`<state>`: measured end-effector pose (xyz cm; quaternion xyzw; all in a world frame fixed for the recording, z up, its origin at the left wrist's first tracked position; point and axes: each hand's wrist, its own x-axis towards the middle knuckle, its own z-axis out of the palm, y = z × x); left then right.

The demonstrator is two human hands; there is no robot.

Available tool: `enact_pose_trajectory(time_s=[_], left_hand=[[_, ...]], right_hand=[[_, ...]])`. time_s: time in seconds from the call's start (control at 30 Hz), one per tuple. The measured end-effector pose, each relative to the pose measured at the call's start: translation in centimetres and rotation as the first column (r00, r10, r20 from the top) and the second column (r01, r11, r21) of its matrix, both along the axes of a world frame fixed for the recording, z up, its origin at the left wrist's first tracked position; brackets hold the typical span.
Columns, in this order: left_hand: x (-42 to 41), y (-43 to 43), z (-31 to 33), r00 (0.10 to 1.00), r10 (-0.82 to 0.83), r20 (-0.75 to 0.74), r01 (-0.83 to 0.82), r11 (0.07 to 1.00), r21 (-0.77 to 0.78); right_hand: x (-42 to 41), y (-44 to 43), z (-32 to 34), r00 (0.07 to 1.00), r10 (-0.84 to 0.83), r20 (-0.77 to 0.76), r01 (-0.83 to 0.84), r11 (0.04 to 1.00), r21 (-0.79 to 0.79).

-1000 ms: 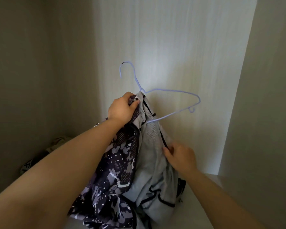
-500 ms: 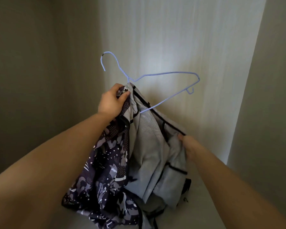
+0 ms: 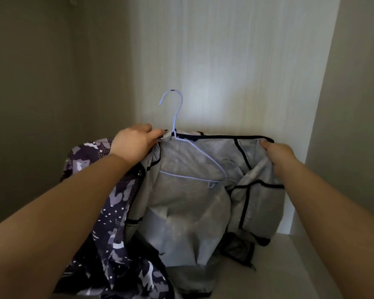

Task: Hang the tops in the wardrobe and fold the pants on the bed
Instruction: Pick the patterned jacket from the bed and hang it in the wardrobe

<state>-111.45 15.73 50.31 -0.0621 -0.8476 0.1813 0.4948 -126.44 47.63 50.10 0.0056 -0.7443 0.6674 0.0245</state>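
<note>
left hand (image 3: 134,143) pinches the jacket (image 3: 186,212) collar at the hanger (image 3: 175,121) neck, right hand (image 3: 276,152) grips its right edge, inside the wardrobe (image 3: 225,61); the hanger's loose arm may slip out, dropping the jacket.

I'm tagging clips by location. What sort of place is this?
Probably inside a wardrobe: pale panels close three sides above a flat shelf, and a jacket hangs partly on a wire hanger.
</note>
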Motion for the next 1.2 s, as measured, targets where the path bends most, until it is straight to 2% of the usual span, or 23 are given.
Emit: enact_pose_trajectory(time_s=[0.1,0.17,0.23,0.3,0.33,0.43,0.53,0.6,0.67,0.73,0.77,0.8,0.87,0.93,0.97,1.03,1.1,1.13,1.2], left_hand=[[-0.7,0.8,-0.1,0.989,0.147,0.028,-0.148,0.987,0.065],[-0.7,1.6,0.2,0.975,0.219,0.032,-0.220,0.946,0.237],[-0.8,2.2,0.5,0.969,0.240,0.058,-0.242,0.881,0.406],[-0.8,2.6,1.0,0.983,0.175,0.047,-0.171,0.811,0.560],[-0.7,2.9,1.2,0.992,0.127,0.025,-0.114,0.765,0.634],[-0.6,3.8,1.8,0.997,-0.018,-0.079,0.073,0.609,0.789],[-0.4,4.7,1.8,0.982,-0.098,-0.164,0.191,0.511,0.838],[-0.3,5.3,1.5,0.973,-0.132,-0.189,0.230,0.510,0.829],[-0.2,5.7,1.1,0.974,-0.172,-0.148,0.224,0.625,0.748],[-0.3,5.7,0.7,0.979,-0.196,-0.047,0.183,0.761,0.622],[-0.4,5.7,0.6,0.979,-0.202,-0.007,0.167,0.786,0.595],[-0.6,5.8,0.6,0.979,-0.205,0.023,0.150,0.785,0.601],[-0.9,6.3,0.8,0.981,-0.187,0.057,0.104,0.744,0.660],[-0.9,6.5,1.2,0.985,-0.172,0.016,0.106,0.672,0.733],[-0.8,6.5,1.4,0.986,-0.164,-0.021,0.121,0.629,0.768],[-0.3,6.1,1.7,0.985,-0.149,-0.087,0.158,0.571,0.806],[0.2,5.5,2.0,0.982,-0.148,-0.120,0.183,0.568,0.803],[0.4,5.2,2.1,0.980,-0.155,-0.122,0.190,0.576,0.795],[0.8,4.7,2.2,0.977,-0.179,-0.117,0.202,0.587,0.784]], right_hand=[[1.0,-0.9,1.6,0.998,-0.026,-0.058,0.019,0.993,-0.116],[1.8,-1.9,2.6,0.989,-0.003,-0.147,-0.025,0.982,-0.188],[3.3,-2.9,3.7,0.959,0.087,-0.271,-0.158,0.955,-0.252],[4.5,-3.9,4.3,0.914,0.230,-0.335,-0.327,0.906,-0.268],[4.8,-4.3,4.2,0.895,0.279,-0.348,-0.366,0.906,-0.214],[4.9,-4.7,3.8,0.882,0.329,-0.338,-0.369,0.927,-0.062],[4.8,-4.9,3.7,0.896,0.333,-0.295,-0.376,0.921,-0.105],[4.8,-5.1,3.7,0.877,0.351,-0.328,-0.382,0.924,-0.032],[5.2,-5.2,3.9,0.841,0.356,-0.407,-0.389,0.921,0.003],[5.5,-5.5,4.1,0.832,0.339,-0.438,-0.407,0.911,-0.069],[5.7,-5.6,4.1,0.830,0.335,-0.445,-0.411,0.908,-0.083],[5.8,-5.7,4.0,0.818,0.350,-0.456,-0.416,0.908,-0.050],[6.4,-6.0,3.5,0.771,0.475,-0.424,-0.462,0.876,0.141],[7.0,-5.9,3.1,0.730,0.599,-0.331,-0.495,0.796,0.348],[7.3,-5.7,3.2,0.720,0.614,-0.323,-0.494,0.781,0.383],[7.1,-5.2,3.6,0.753,0.518,-0.406,-0.422,0.854,0.305],[5.8,-4.3,4.0,0.785,0.312,-0.535,-0.189,0.943,0.273],[5.4,-3.8,4.2,0.759,0.249,-0.601,-0.008,0.927,0.375],[4.6,-2.9,4.1,0.697,0.237,-0.677,0.322,0.740,0.591]])
